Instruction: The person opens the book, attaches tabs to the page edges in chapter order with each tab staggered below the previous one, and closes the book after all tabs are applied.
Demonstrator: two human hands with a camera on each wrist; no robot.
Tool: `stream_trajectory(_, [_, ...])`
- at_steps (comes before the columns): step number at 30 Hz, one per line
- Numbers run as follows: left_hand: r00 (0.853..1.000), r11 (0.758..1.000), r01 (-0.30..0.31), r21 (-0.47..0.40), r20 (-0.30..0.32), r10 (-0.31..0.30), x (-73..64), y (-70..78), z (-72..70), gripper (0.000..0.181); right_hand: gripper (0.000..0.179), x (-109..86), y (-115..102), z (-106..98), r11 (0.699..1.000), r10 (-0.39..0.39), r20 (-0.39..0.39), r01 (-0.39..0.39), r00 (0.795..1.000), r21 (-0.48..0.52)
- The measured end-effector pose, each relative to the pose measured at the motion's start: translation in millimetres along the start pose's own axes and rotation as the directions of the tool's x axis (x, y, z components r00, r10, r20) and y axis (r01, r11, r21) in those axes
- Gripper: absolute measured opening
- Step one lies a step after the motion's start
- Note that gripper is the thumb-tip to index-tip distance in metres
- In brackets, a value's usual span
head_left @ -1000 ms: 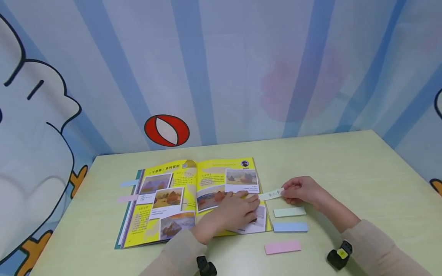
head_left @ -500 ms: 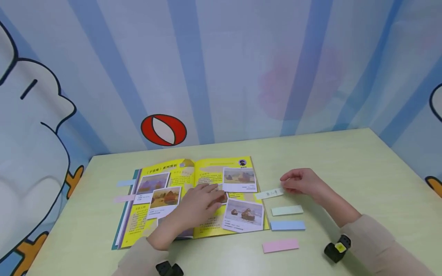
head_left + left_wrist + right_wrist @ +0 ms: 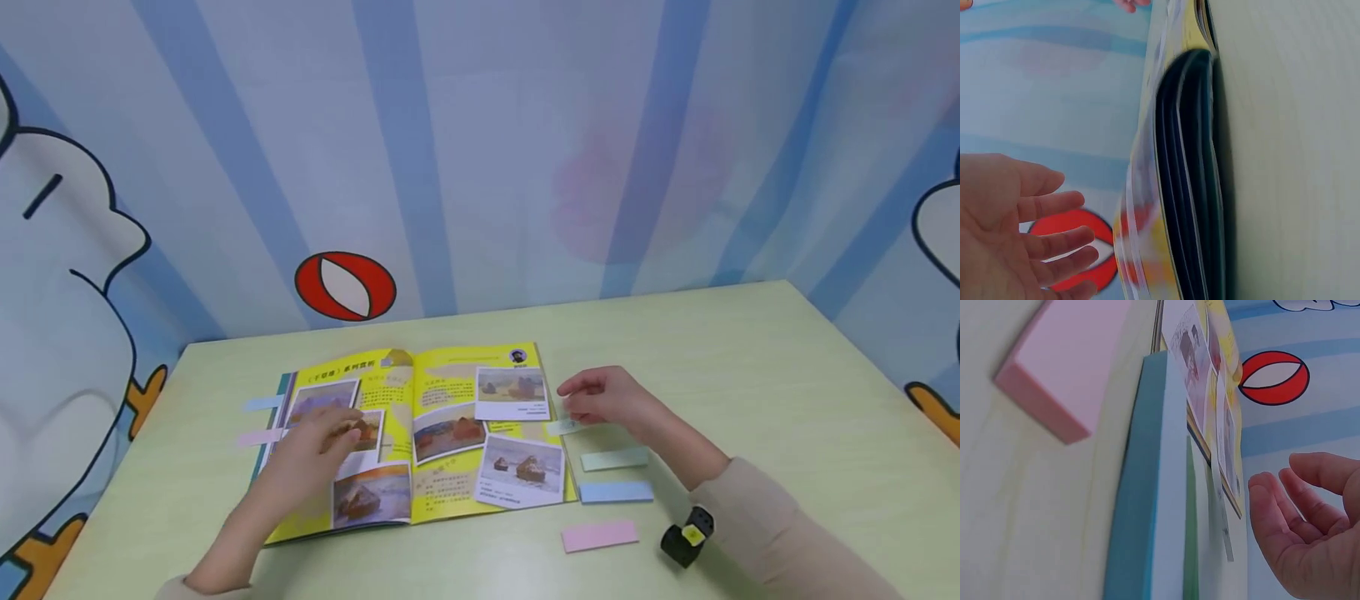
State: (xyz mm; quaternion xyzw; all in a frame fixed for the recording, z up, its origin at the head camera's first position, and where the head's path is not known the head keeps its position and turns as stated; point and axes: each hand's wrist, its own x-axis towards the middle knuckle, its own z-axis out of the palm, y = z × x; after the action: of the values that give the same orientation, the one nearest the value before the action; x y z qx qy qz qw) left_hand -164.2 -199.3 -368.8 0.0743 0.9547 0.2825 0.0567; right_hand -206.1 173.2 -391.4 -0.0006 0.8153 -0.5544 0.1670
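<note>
An open book [image 3: 450,492] with yellow pages and printed pictures lies on the table. My left hand [image 3: 311,454] hovers over its left page, fingers spread and holding nothing in the left wrist view. Beyond the book's right edge, my right hand [image 3: 607,402] hangs with fingers loosely bent and a gap between thumb and fingertips. Just beneath it, a pale green sticky tab [image 3: 564,427] with handwriting sticks out from the right page, its outer end hidden by the hand. From the left edge stick out a blue tab [image 3: 262,403] and a pink tab [image 3: 260,437].
Right of the book lie a green sticky-note pad [image 3: 615,459], a blue pad [image 3: 617,492] and, nearer the front, a pink pad [image 3: 600,536]. A striped cloth backdrop [image 3: 495,208] with cartoon prints rises behind the table [image 3: 712,342].
My right hand has let go of the green tab, which stays at the page edge. My left hand has left the right page and moved left over the left page.
</note>
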Motion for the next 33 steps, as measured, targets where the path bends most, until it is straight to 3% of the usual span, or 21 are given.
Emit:
stream_trajectory(7, [0.990,0.987,0.134,0.083,0.023,-0.136,-12.3,-39.9,-14.6,0.038,0.027,6.2,-5,18,1.000,-0.021,0.012,0.021,1.000,0.016])
stream_trajectory(13, [0.980,0.982,0.186,0.019,0.068,-0.187,-13.6,-60.9,-17.2,0.040,0.023,14.8,-15,44,0.999,0.016,-0.003,-0.016,1.000,0.028])
stream_trajectory(16, [0.960,0.964,0.265,-0.008,0.097,-0.263,-11.8,-68.2,-17.9,0.046,0.022,18.0,-18,58,1.000,0.012,0.005,-0.012,1.000,-0.004])
stream_trajectory(20, [0.912,0.918,0.397,-0.019,0.118,-0.392,-9.3,-81.8,-21.8,0.056,0.022,19.7,-22,74,0.999,-0.020,0.049,0.022,0.999,-0.032])
stream_trajectory(23, [0.883,0.889,0.456,-0.030,0.138,-0.448,-9.6,-92.8,-24.5,0.061,0.022,18.8,-23,84,0.998,-0.055,0.091,0.057,0.994,-0.017])
stream_trajectory(26, [0.873,0.881,0.470,-0.044,0.168,-0.457,-11.5,-100.8,-25.0,0.062,0.020,17.0,-24,92,0.994,-0.105,0.142,0.102,0.984,0.033])
stream_trajectory(29, [0.876,0.884,0.462,-0.070,0.194,-0.442,-13.7,-104.0,-25.3,0.061,0.018,16.0,-25,100,0.987,-0.152,0.176,0.140,0.973,0.080])
stream_trajectory(33, [0.882,0.890,0.447,-0.096,0.215,-0.419,-15.5,-102.4,-26.4,0.060,0.021,16.9,-26,110,0.986,-0.147,0.180,0.129,0.973,0.104])
